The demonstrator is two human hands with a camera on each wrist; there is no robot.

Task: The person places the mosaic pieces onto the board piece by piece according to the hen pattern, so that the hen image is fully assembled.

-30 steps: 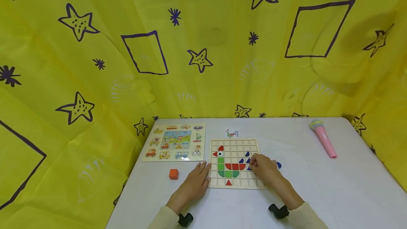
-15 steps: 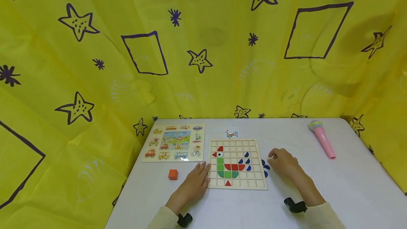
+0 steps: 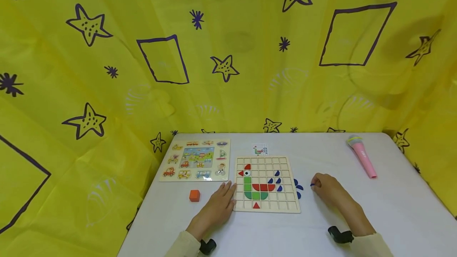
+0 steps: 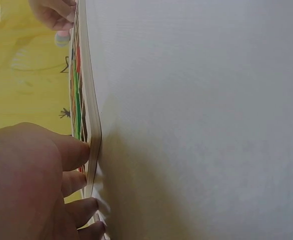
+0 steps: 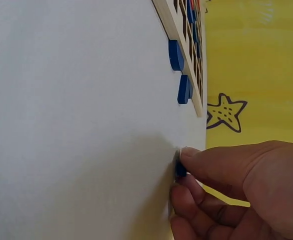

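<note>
A wooden grid board [image 3: 264, 205] lies on the table, with red, green and blue pieces set in it as a bird. My left hand [image 3: 218, 205] rests at the board's left edge, fingers straight and touching it, as the left wrist view also shows. To the right of the board, my right hand [image 3: 326, 187] pinches a small blue piece [image 5: 181, 169] between thumb and fingers, close to the tabletop. Several loose blue pieces [image 3: 298, 188] lie along the board's right edge. A small picture card [image 3: 260, 149] with the bird pattern lies behind the board.
A vehicle puzzle board [image 3: 223, 174] lies at the back left, with an orange cube [image 3: 194, 196] in front of it. At the back right is a pink toy microphone [image 3: 364, 158]. A yellow curtain [image 3: 228, 102] hangs behind the white table [image 3: 271, 233].
My right hand has left the board, moved right past its edge, and now pinches a blue piece. A blue piece in the board's right part is uncovered. The left hand has stayed put.
</note>
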